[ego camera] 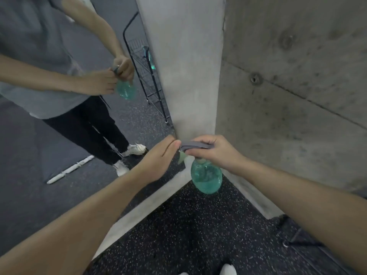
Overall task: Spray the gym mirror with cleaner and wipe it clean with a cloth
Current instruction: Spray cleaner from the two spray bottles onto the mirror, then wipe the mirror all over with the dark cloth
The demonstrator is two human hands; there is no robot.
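The gym mirror [39, 155] fills the left side and reflects my arms and legs. A spray bottle [206, 178] with a teal, liquid-filled body and a grey trigger head hangs just in front of the mirror's lower right corner. My right hand [214, 151] grips its grey head from above. My left hand [160, 157] is at the nozzle end, fingertips touching the front of the head. No cloth is in view.
A concrete pillar [186, 66] and concrete wall [297, 86] close the corner to the right. Speckled black rubber floor [188, 235] lies below. A black wire rack [303, 241] stands at lower right; the mirror reflects a wire rack as well. My white shoes show at the bottom edge.
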